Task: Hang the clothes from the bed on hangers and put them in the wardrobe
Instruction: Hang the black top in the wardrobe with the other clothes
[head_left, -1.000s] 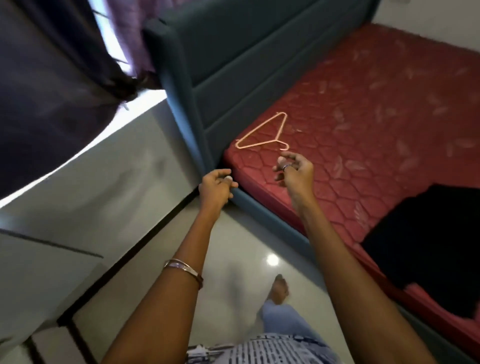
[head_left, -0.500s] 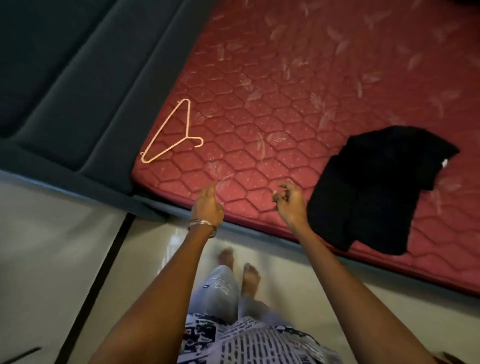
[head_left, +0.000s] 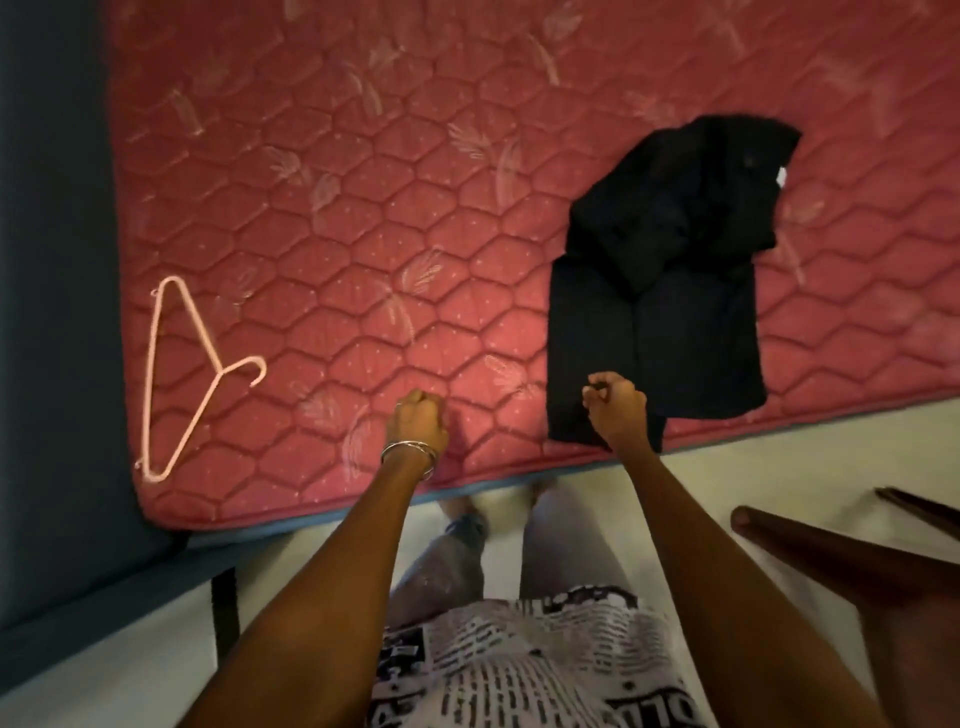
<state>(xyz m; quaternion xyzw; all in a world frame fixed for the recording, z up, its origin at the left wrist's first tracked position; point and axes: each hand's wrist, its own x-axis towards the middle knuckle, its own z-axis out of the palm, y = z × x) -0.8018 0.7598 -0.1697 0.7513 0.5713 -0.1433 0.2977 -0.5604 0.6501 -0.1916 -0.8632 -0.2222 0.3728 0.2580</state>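
A: What did the clothing look like?

B: A black fabric garment (head_left: 670, 291) lay crumpled on the red quilted mattress (head_left: 363, 218), at the right side near the front edge. Its lower part was spread fairly flat and squarish; the upper part was bunched and folded over itself, with a small white tag showing at the far right edge. Its near hem reached almost to the mattress border.

A: And the hanger?

B: A thin pink wire hanger (head_left: 179, 376) lay flat at the near left corner of the mattress, well apart from the garment, its hook pointing right.

A: Where were the hands?

B: The right hand (head_left: 615, 405) was over the near left corner of the garment, fingers curled inward; whether it actually pinched the cloth, I could not tell. The left hand (head_left: 418, 423), with thin metal bangles (head_left: 408, 452) on the wrist, hovered over bare mattress between hanger and garment, fingers curled into a loose fist and holding nothing.

A: Anything around that?

B: A dark teal upholstered bed frame (head_left: 57, 312) ran along the left side and under the near edge. The person stood on a pale floor (head_left: 779, 478), wearing a black-and-white printed top (head_left: 524, 670). A dark brown wooden piece (head_left: 852, 577) showed at the right.
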